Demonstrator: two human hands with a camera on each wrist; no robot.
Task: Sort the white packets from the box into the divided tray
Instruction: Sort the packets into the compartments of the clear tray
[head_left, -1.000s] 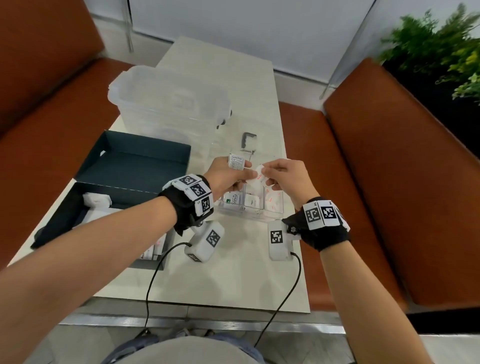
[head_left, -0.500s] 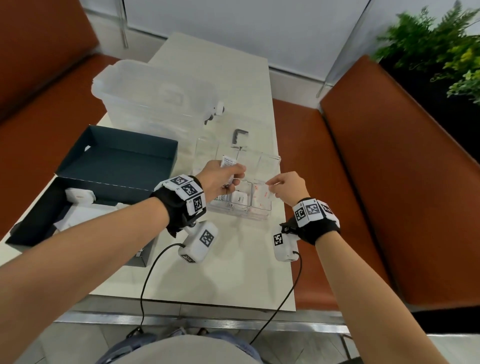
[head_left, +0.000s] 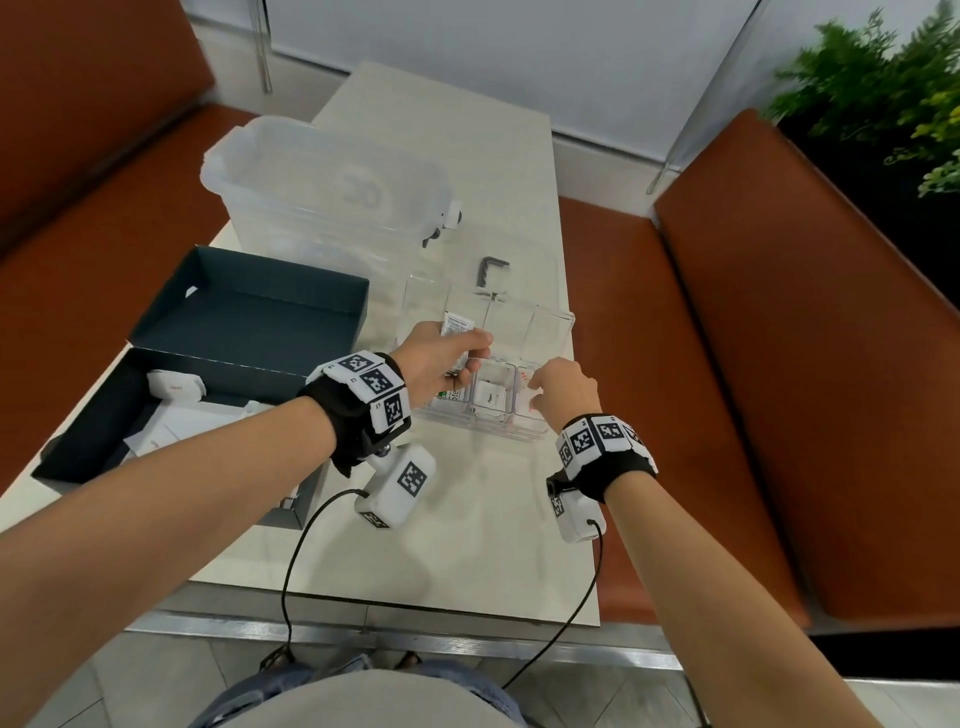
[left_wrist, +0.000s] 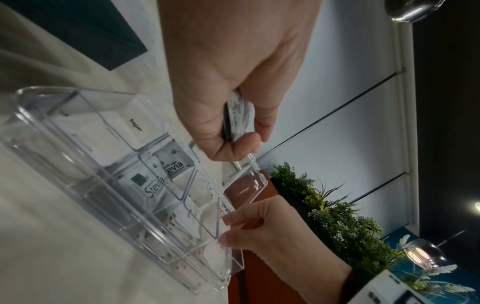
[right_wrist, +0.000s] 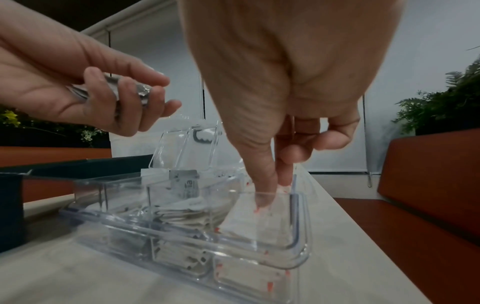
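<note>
Head view, centre of frame: a clear divided tray (head_left: 540, 434) with its hinged lid (head_left: 550, 325) raised stands on a pale table (head_left: 467, 545). To its left lies an open dark box (head_left: 93, 431) holding several white packets (head_left: 174, 387); behind the box, in the upper centre of the frame, sits a frosted plastic bin (head_left: 322, 182).

The left hand (head_left: 441, 358) hovers over the left end of the tray, fingers curled round a small bunch of packets (head_left: 457, 325), whose printed top edge sticks out above the knuckles. In the left-wrist view the same packets (left_wrist: 237, 115) show edge-on, squeezed between thumb and fingers, above a compartment holding packets marked "Stevia" (left_wrist: 155, 185); a packet marked "Sugar" (left_wrist: 135, 125) lies in a compartment nearer the upper left of that frame.

The right hand (head_left: 563, 387) reaches into the tray's right-end compartment. In the right-wrist view, thumb and forefinger (right_wrist: 262, 185) point straight down, tips together, against a white packet with red print (right_wrist: 249, 222); whether they pinch it or only press it cannot be told through the clear wall. The remaining fingers are folded back.

A dark hex key (head_left: 491, 267) lies on the table behind the lid.
</note>
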